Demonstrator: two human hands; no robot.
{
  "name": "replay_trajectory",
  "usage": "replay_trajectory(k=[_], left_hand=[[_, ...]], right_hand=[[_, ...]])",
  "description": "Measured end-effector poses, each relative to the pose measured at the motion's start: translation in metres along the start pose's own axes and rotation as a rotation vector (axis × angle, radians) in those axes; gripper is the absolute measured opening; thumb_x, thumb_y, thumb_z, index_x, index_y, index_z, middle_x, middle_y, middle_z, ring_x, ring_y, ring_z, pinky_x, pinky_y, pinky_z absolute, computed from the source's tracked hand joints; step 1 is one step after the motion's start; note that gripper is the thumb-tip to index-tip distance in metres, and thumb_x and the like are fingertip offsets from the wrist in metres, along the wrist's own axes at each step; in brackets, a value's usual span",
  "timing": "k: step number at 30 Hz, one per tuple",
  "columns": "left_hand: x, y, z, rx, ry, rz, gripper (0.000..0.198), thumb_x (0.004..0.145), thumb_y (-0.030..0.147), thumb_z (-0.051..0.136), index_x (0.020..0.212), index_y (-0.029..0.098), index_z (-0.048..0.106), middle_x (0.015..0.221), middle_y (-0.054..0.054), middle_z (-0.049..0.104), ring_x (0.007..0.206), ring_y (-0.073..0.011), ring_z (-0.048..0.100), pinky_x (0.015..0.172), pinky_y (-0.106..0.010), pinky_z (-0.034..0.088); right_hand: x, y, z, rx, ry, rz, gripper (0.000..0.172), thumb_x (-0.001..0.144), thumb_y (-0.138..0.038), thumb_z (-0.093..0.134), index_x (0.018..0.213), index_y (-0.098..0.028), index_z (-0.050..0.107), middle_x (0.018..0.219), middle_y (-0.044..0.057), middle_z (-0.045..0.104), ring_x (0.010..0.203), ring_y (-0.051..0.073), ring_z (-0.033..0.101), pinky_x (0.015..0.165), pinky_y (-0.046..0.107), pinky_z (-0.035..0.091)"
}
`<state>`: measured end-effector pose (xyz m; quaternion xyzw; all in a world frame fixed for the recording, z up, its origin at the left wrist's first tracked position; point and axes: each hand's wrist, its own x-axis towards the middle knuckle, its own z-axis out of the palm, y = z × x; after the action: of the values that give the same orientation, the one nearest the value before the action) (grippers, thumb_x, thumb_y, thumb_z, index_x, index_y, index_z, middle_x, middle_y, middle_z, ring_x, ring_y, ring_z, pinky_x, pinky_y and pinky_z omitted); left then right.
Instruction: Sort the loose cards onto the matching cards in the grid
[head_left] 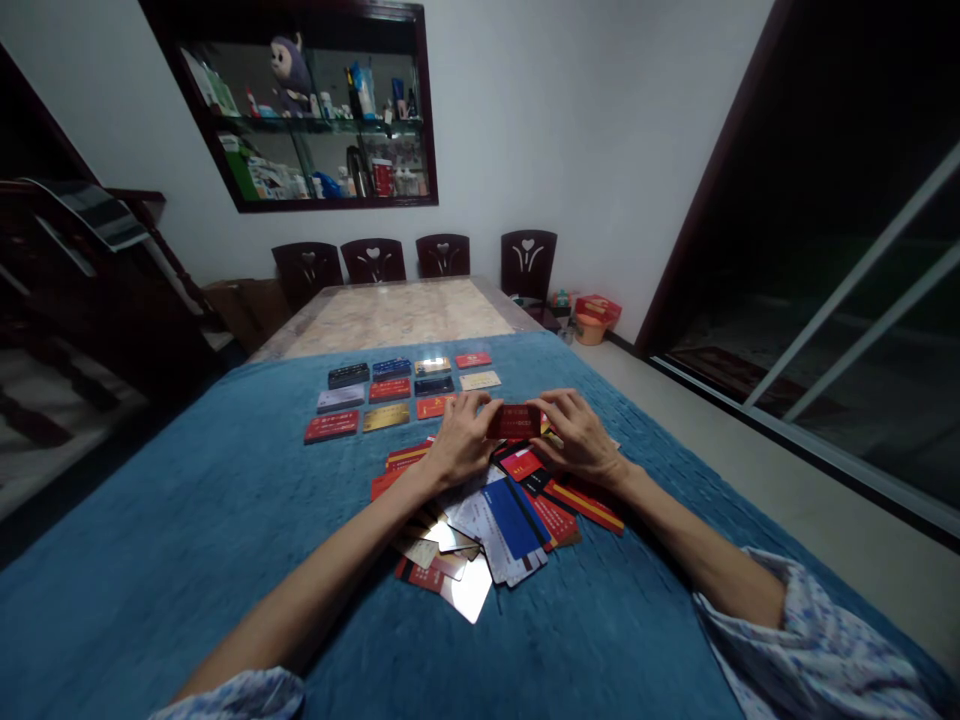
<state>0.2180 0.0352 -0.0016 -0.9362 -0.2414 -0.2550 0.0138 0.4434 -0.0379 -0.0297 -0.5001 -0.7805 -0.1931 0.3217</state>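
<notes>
A dark red card [514,422] is held up between both hands, above a loose pile. My left hand [466,437] pinches its left edge, and my right hand [576,435] grips its right edge. Below them lies the heap of mixed cards, with a blue card [516,518] on top and red, white and gold ones around it. Beyond the hands, several small stacks stand in rows, among them a red stack [332,426], a gold card [386,417] and a cream card [480,380]. My left hand partly hides an orange-red card [433,406].
A blue cloth [225,500] covers the near part of the long table, whose bare marble-like top [405,312] shows farther back. Dark chairs [529,262] stand at the far end. An orange bucket [590,328] sits on the floor at the right.
</notes>
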Motion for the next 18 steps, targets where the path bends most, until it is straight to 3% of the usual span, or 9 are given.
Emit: replay_trajectory(k=[18], left_hand=[[0.0005,-0.0024,-0.0055,0.014,-0.151,-0.035,0.046,0.08,0.019,0.062,0.125,0.017,0.054,0.127,-0.015,0.056,0.117,-0.0305,0.046,0.096,-0.05,0.039]], right_hand=[[0.0,0.0053,-0.0022,0.101,-0.111,-0.018,0.047,0.088,-0.041,0.062,0.129,-0.018,0.058,0.115,0.016,0.06,0.106,0.031,0.049,0.089,0.049,0.047]])
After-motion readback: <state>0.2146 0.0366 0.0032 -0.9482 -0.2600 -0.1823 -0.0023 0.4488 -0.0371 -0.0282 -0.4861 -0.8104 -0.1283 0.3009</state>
